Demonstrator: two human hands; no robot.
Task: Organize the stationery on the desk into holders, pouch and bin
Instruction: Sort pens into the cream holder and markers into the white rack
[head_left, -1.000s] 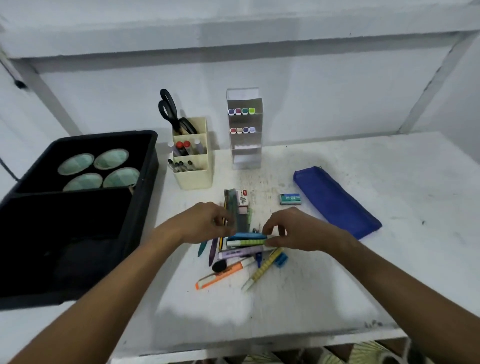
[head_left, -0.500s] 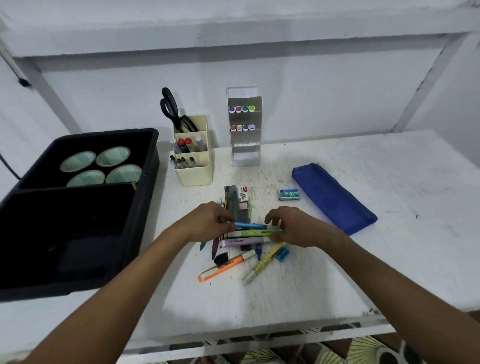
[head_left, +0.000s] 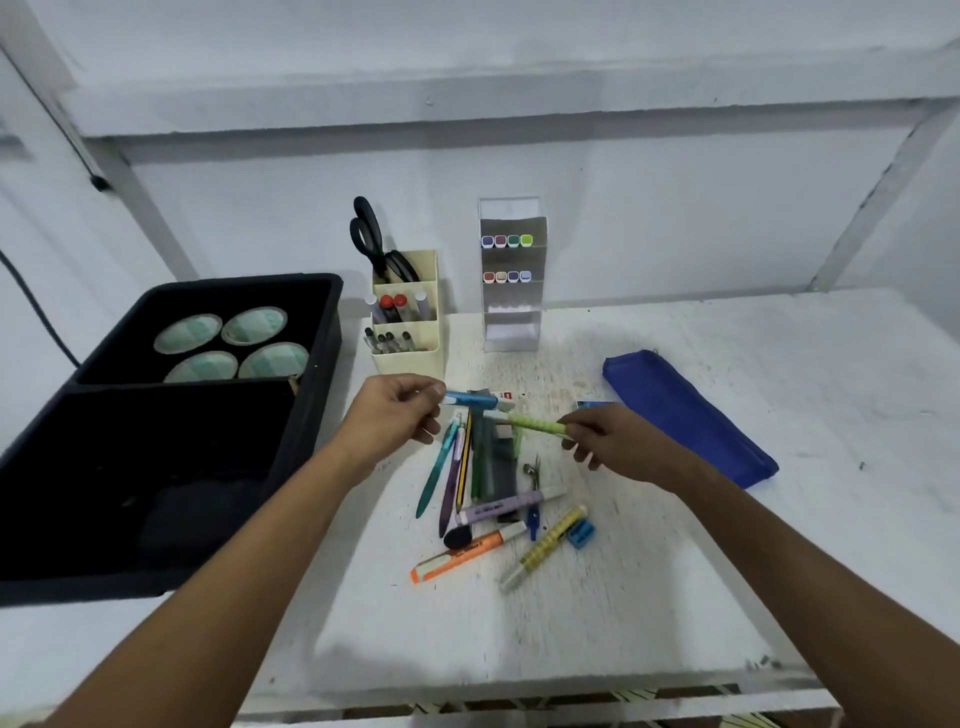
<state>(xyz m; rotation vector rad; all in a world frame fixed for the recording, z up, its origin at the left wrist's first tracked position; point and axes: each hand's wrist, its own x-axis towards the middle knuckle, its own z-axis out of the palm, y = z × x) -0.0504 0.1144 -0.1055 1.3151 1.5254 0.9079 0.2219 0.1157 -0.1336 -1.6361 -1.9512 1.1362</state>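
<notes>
White and scuffed, the desk (head_left: 675, 545) is backed by a pale wall, and the clear tiered marker rack (head_left: 511, 275) at its rear is taken as the landmark. Left of the rack a cream pen holder (head_left: 408, 332) is seen, with black scissors (head_left: 376, 241) standing in it; farther left a black bin (head_left: 171, 415) is placed, and to the right of the rack a blue pouch (head_left: 685, 415) lies flat.

In front of the rack two markers are held above the desk. A blue marker (head_left: 475, 400) is pinched at its left end by the left hand (head_left: 397, 415), fingers curled round it. A green marker (head_left: 524, 423) is pinched at its right end by the right hand (head_left: 618, 444). Both long axes run roughly left to right, across the line towards the rack, and the free ends overlap in front of it.

Nearer the viewer from the rack, a loose pile (head_left: 493, 493) of pens and highlighters is left unsorted on the desk.

The rack's lower tiers appear unfilled, so insertion there is judged likely. Each marker would need to be turned end-on towards the rack. The two hands seem about equally near to it.
</notes>
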